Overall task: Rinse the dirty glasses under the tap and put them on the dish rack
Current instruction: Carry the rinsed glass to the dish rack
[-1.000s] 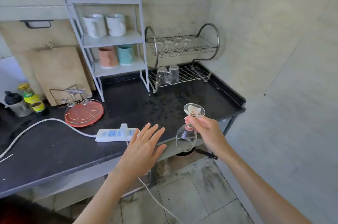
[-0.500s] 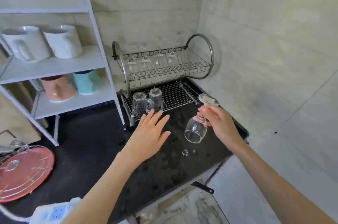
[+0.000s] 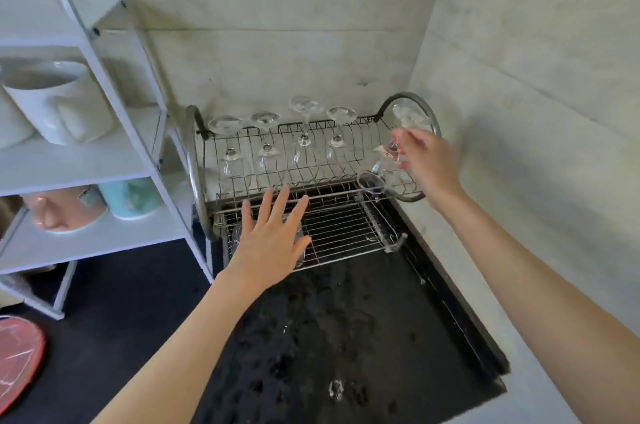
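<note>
A two-tier wire dish rack stands in the corner on the black counter. Several stemmed glasses hang upside down in a row on its upper tier. My right hand pinches the stem of another wine glass, held upside down and tilted over the upper tier's right end, bowl towards the rack. My left hand hovers flat, fingers spread, over the lower tier's left side and covers clear tumblers standing there.
A white shelf unit with white, pink and teal mugs stands left of the rack. An orange-red round tray lies at the far left. The wet black counter ends at a raised edge on the right, next to tiled walls.
I have moved closer to the rack. My right hand has carried the upturned glass up and right to the upper tier. My left hand has moved forward over the lower tier.
</note>
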